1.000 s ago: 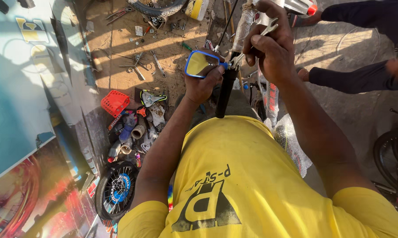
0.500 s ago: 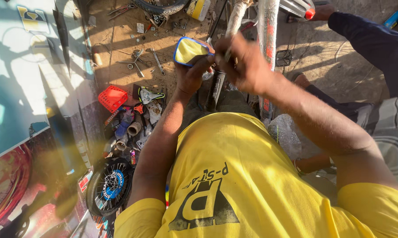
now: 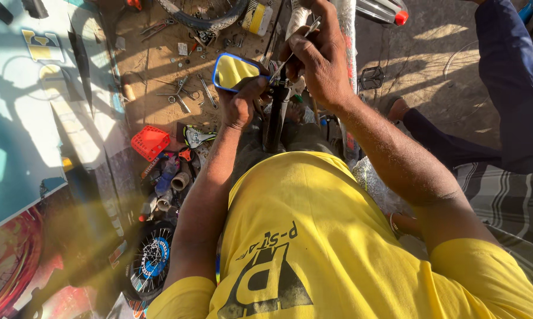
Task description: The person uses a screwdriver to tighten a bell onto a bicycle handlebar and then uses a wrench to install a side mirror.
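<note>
Blue-rimmed mirror [image 3: 234,71] up front, left hand [image 3: 243,103] grasping its edge. Right hand [image 3: 319,62] pinching thin metal tool [image 3: 296,50]. Red basket [image 3: 150,142], small wheel [image 3: 151,263], scattered tools [image 3: 183,94] on dirt ground [image 3: 154,59].

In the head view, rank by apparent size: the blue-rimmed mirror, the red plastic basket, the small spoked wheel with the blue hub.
1. Small spoked wheel with the blue hub, clearly largest.
2. Blue-rimmed mirror, held by the left hand.
3. Red plastic basket.
Mirror and basket look close in size; the mirror is nearer the camera, so their order is unsure.
</note>
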